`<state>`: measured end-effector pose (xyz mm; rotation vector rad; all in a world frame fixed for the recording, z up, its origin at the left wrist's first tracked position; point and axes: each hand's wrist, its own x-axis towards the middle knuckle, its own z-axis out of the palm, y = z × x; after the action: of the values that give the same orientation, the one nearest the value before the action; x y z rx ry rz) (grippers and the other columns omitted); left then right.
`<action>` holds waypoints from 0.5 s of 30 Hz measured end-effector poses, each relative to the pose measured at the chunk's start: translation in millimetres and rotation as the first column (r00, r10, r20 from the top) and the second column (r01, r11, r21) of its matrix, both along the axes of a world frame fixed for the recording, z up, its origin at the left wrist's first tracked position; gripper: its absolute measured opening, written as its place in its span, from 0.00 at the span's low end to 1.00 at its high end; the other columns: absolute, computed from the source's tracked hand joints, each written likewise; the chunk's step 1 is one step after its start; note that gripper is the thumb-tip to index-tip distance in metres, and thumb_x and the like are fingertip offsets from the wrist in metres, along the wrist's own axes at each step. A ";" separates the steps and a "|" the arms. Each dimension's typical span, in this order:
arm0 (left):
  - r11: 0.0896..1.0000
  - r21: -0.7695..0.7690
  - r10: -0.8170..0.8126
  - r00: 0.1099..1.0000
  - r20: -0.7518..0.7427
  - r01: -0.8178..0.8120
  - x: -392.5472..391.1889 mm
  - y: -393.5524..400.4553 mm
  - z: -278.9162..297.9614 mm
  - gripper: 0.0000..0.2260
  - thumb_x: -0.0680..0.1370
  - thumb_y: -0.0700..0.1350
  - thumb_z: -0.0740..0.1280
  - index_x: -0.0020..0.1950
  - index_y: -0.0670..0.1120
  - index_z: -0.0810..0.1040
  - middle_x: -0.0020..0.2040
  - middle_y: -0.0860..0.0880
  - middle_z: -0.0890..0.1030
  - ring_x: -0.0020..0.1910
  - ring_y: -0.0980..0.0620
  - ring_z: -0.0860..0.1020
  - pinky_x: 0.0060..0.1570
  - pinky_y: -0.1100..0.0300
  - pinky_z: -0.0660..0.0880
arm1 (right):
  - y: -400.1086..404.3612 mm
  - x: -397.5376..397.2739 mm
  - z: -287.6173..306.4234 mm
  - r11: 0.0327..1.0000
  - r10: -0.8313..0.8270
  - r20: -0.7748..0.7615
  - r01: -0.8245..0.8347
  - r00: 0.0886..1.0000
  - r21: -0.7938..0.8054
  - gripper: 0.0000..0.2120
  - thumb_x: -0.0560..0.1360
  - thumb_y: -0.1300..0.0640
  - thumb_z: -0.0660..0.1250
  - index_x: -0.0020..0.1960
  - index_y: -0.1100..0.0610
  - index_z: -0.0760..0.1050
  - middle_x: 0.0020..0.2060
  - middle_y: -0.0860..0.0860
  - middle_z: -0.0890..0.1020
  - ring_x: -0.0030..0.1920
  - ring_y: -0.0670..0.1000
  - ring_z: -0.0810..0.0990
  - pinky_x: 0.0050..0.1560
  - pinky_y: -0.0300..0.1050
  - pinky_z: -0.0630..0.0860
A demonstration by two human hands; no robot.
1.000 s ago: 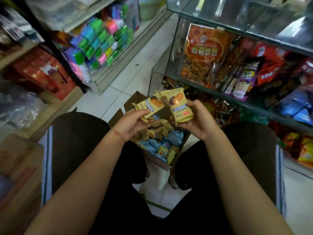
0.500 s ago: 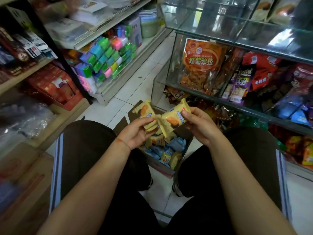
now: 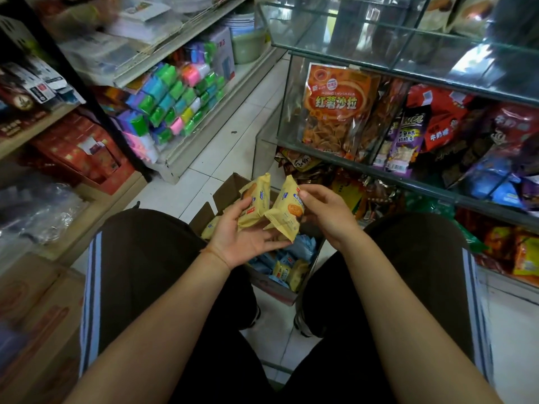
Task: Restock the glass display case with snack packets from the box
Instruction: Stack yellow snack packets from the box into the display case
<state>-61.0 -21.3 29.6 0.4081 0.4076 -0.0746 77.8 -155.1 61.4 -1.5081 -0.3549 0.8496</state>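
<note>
Above the cardboard box (image 3: 224,191) on the floor between my knees, I hold two yellow snack packets. My left hand (image 3: 242,234), palm up, grips one yellow packet (image 3: 254,206) with the thumb over its front. My right hand (image 3: 326,214) pinches the second yellow packet (image 3: 287,213), whose lower corner lies on my left fingers. Inside the box lie several blue and yellow packets (image 3: 287,263). The glass display case (image 3: 344,161) stands to the right, its shelves full of snack bags.
An orange chip bag (image 3: 335,109) leans in the case's left end. Shelves on the left carry coloured tissue packs (image 3: 172,103) and red cartons (image 3: 84,153). White tiled floor (image 3: 230,147) runs between them. A brown carton (image 3: 32,310) sits at my left knee.
The two packets have come together in front of me, the right one now touching my left fingers. Both hands sit slightly lower, and my view has tilted up toward the case.
</note>
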 end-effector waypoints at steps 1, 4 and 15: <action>1.000 0.009 0.022 0.999 -0.027 -0.021 0.9 0.8 -0.9 0.27 0.77 0.57 0.62 0.71 0.43 0.72 0.70 0.38 0.71 0.69 0.36 0.70 0.64 0.33 0.67 | 1.3 1.7 -4.8 0.998 -0.006 0.057 0.010 0.998 -0.056 0.11 0.79 0.57 0.65 0.61 0.54 0.75 0.49 0.56 0.81 0.43 0.53 0.81 0.38 0.43 0.80; 0.997 0.046 0.066 0.994 -0.082 -0.063 2.9 2.8 -4.2 0.27 0.77 0.56 0.64 0.73 0.45 0.69 0.68 0.39 0.74 0.67 0.36 0.73 0.62 0.31 0.67 | 2.8 2.7 -12.1 0.988 0.099 0.152 -0.078 0.983 -0.137 0.19 0.77 0.57 0.68 0.63 0.39 0.71 0.58 0.56 0.77 0.52 0.55 0.81 0.45 0.46 0.81; 0.978 0.177 0.144 0.971 -0.188 -0.111 9.1 6.5 -6.1 0.21 0.78 0.54 0.62 0.67 0.45 0.76 0.63 0.41 0.79 0.62 0.39 0.77 0.62 0.36 0.69 | 12.4 -7.1 -33.3 0.805 0.574 0.444 -0.377 0.688 -0.458 0.21 0.78 0.52 0.64 0.62 0.29 0.64 0.56 0.54 0.74 0.54 0.54 0.77 0.53 0.49 0.75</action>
<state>-51.9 -14.8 23.5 0.5394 0.6409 0.0450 70.7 -142.7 28.0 -2.0271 -1.1530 0.8796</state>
